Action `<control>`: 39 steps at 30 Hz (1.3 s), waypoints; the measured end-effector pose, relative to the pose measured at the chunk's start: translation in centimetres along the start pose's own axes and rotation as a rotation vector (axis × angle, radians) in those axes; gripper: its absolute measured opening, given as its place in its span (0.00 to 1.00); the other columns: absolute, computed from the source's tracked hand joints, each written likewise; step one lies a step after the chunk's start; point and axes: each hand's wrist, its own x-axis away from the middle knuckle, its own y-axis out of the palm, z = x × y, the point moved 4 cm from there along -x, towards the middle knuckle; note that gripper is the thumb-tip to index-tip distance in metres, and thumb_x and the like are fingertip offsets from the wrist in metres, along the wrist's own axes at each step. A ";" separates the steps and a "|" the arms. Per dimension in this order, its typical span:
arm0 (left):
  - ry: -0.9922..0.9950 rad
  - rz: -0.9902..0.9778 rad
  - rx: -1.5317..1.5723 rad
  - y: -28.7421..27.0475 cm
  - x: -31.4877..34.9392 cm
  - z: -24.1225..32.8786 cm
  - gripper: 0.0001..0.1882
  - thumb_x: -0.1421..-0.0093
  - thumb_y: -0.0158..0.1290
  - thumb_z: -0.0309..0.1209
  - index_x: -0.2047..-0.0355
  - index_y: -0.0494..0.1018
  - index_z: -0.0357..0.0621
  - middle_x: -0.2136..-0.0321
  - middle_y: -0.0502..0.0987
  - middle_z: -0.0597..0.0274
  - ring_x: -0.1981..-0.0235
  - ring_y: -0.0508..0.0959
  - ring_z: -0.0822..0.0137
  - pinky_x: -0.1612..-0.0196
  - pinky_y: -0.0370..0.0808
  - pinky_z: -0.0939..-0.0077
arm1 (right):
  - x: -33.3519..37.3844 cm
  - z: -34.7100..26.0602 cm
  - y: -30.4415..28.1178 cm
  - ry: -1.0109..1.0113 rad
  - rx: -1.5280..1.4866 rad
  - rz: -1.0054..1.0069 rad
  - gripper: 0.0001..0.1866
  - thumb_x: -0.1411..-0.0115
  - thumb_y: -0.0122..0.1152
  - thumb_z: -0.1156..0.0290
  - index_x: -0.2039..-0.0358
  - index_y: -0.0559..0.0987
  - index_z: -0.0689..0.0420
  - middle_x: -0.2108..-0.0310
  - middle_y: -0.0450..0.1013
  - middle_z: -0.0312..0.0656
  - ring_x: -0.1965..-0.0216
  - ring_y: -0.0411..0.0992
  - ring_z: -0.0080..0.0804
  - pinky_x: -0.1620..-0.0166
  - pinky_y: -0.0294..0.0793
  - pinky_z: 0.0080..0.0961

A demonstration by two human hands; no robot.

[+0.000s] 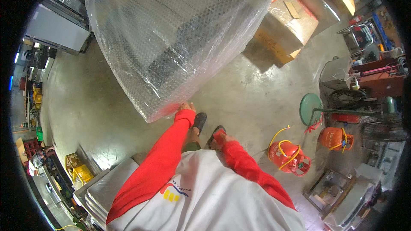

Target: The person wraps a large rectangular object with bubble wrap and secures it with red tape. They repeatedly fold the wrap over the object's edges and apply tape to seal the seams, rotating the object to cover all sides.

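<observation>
A workshop or warehouse; a grey concrete floor runs through the middle of the frame; a large bubble-wrapped bundle at top centre, a cardboard box at upper right; red gas cylinders and a coil of black cable at right; yellow crates at lower left
</observation>
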 end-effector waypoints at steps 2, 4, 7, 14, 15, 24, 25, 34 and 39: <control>0.030 0.082 -0.008 -0.3 -0.2 0.5 0.27 0.38 0.44 0.49 0.55 0.74 0.36 0.53 0.73 0.38 0.49 0.72 0.42 0.45 0.67 0.55 | 4.5 2.3 -1.3 0.050 -0.173 0.173 0.34 0.57 0.69 0.56 0.47 0.73 0.47 0.62 0.76 0.53 0.59 0.75 0.51 0.58 0.75 0.43; 0.071 -0.020 0.058 -0.5 -0.1 1.4 0.29 0.39 0.44 0.52 0.55 0.75 0.37 0.55 0.75 0.38 0.50 0.73 0.43 0.46 0.68 0.57 | 7.6 2.5 -3.2 0.056 -0.279 0.334 0.37 0.58 0.69 0.57 0.44 0.71 0.47 0.62 0.76 0.53 0.60 0.76 0.48 0.58 0.75 0.40; 0.180 -0.410 0.277 -2.3 0.8 4.3 0.34 0.40 0.44 0.59 0.52 0.73 0.39 0.57 0.76 0.39 0.51 0.74 0.46 0.47 0.69 0.58 | 9.5 -0.5 -8.6 -0.137 -0.379 0.590 0.39 0.58 0.70 0.62 0.42 0.70 0.51 0.61 0.75 0.52 0.60 0.76 0.43 0.58 0.75 0.31; 0.058 -0.850 0.849 -12.8 8.4 9.1 0.32 0.43 0.50 0.60 0.50 0.73 0.48 0.65 0.79 0.60 0.66 0.79 0.63 0.62 0.78 0.60 | 14.2 -8.4 -18.8 -0.800 -0.338 0.822 0.39 0.64 0.71 0.66 0.45 0.73 0.52 0.76 0.65 0.45 0.76 0.68 0.39 0.71 0.69 0.31; 0.112 -0.776 0.865 -14.1 8.3 9.5 0.30 0.43 0.51 0.58 0.51 0.73 0.49 0.66 0.79 0.62 0.70 0.80 0.66 0.65 0.79 0.63 | 14.5 -9.0 -19.7 -0.834 -0.314 0.841 0.39 0.63 0.71 0.65 0.45 0.73 0.50 0.75 0.66 0.46 0.76 0.69 0.41 0.71 0.70 0.32; 0.317 -0.705 0.912 -17.0 7.8 10.9 0.15 0.37 0.51 0.44 0.61 0.76 0.47 0.72 0.77 0.70 0.73 0.76 0.74 0.72 0.78 0.73 | 15.2 -9.5 -22.0 -0.979 -0.199 0.917 0.39 0.63 0.70 0.66 0.45 0.73 0.48 0.77 0.65 0.47 0.80 0.69 0.44 0.76 0.70 0.33; 0.375 -0.724 0.866 -17.1 8.1 11.5 0.15 0.37 0.51 0.44 0.61 0.76 0.47 0.72 0.77 0.71 0.74 0.76 0.75 0.73 0.77 0.74 | 15.4 -9.0 -22.0 -0.969 -0.191 0.927 0.39 0.63 0.70 0.66 0.45 0.73 0.47 0.77 0.65 0.47 0.80 0.69 0.44 0.76 0.70 0.33; 0.722 -0.447 0.518 -10.2 13.4 20.0 0.17 0.39 0.54 0.44 0.65 0.78 0.43 0.78 0.77 0.70 0.77 0.73 0.78 0.72 0.74 0.75 | 17.9 -0.1 -20.6 -0.641 -0.222 0.928 0.43 0.64 0.72 0.60 0.44 0.70 0.58 0.69 0.70 0.50 0.71 0.73 0.47 0.68 0.74 0.35; 0.560 -0.602 0.560 -8.0 12.4 26.7 0.18 0.41 0.54 0.47 0.70 0.78 0.43 0.81 0.77 0.65 0.77 0.74 0.74 0.72 0.72 0.72 | 15.5 4.4 -24.0 -0.640 -0.270 0.980 0.47 0.63 0.72 0.55 0.41 0.67 0.58 0.65 0.72 0.51 0.66 0.74 0.48 0.65 0.76 0.38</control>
